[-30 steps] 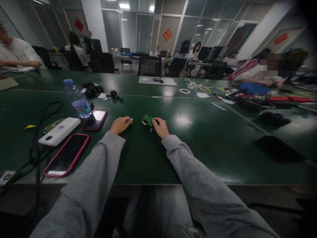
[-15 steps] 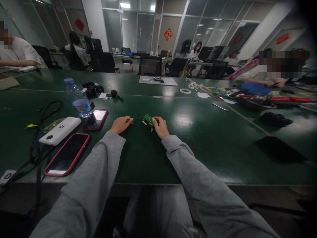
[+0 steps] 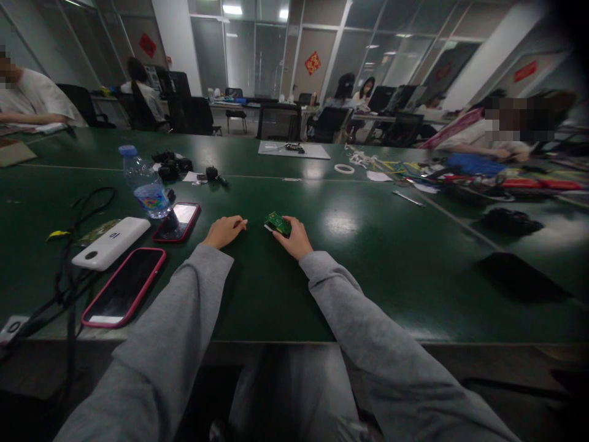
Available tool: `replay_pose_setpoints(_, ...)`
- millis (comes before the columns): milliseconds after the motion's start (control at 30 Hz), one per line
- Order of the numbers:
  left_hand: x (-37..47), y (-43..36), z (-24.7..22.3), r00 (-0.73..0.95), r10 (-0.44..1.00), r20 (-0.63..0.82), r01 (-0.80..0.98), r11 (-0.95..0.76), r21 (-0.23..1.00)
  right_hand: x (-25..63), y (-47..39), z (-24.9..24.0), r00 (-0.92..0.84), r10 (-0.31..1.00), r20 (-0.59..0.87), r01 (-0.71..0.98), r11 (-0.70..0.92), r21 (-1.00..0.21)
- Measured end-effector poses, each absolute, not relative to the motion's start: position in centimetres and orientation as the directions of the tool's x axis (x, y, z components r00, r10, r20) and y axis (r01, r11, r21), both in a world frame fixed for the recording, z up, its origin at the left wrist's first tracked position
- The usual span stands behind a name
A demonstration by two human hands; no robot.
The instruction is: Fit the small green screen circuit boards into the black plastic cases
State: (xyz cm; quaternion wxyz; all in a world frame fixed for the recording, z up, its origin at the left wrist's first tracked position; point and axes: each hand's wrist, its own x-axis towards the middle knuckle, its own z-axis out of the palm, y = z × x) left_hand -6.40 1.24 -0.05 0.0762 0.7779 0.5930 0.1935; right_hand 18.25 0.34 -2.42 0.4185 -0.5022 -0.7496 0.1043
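A small green circuit board [image 3: 278, 223] with a white part on its left edge is held between the thumb and fingers of my right hand [image 3: 297, 238]. Its far corner points up and left, just above the table. To the left, my left hand [image 3: 223, 231] rests on the green table [image 3: 271, 282] with its fingers curled together. What those fingers hold, if anything, is hidden. A gap of bare table separates the left hand from the board. A phone in a red case [image 3: 177, 222] lies left of that hand.
On the left stand a water bottle [image 3: 146, 187], a white power bank [image 3: 111, 244], a second phone [image 3: 125, 287] and black cables [image 3: 69, 276]. Tangled wires [image 3: 414, 169] and black items [image 3: 510, 222] lie to the right. A white board [image 3: 294, 151] is at the far edge; people sit around.
My right hand has shifted its grip: the thumb has come down to the board's near edge, and more of the board's green face shows. The left hand has barely moved.
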Motion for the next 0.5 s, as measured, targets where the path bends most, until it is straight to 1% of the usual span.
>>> replay_pose_setpoints(67,-6.4,1.2,-0.1,0.219,0.953,0.210,0.892,-0.283,0.353,18.3,0.3,-2.4,-0.152,0.847,0.509,0.667,0.468,-0.580)
replay_pose_setpoints(167,-6.4,1.3,-0.1,0.211,0.954,0.212,0.878,-0.281,0.387,18.3,0.1,-2.0,-0.111,0.876,0.470,0.635,0.426,-0.644)
replay_pose_setpoints(200,-6.3,1.3,-0.1,0.208,0.953,0.218,0.863,-0.284,0.419,18.3,0.1,-1.9,-0.099,0.885,0.455,0.612,0.415,-0.673)
replay_pose_setpoints(267,-5.9,1.3,0.0,0.212,0.948,0.238,0.793,-0.309,0.525,18.3,0.0,-1.6,-0.084,0.902,0.423,0.545,0.397,-0.739)
replay_pose_setpoints(367,-4.9,1.0,0.2,0.258,0.934,0.248,0.618,-0.357,0.700,18.3,0.2,-1.3,-0.102,0.930,0.354,0.388,0.365,-0.847)
replay_pose_setpoints(433,-4.1,0.7,0.4,0.310,0.927,0.211,0.542,-0.355,0.762,18.3,0.4,-1.3,-0.135,0.938,0.321,0.301,0.347,-0.888)
replay_pose_setpoints(500,-3.3,0.3,0.5,0.340,0.920,0.196,0.479,-0.349,0.806,18.3,0.6,-1.3,-0.171,0.937,0.304,0.253,0.340,-0.906)
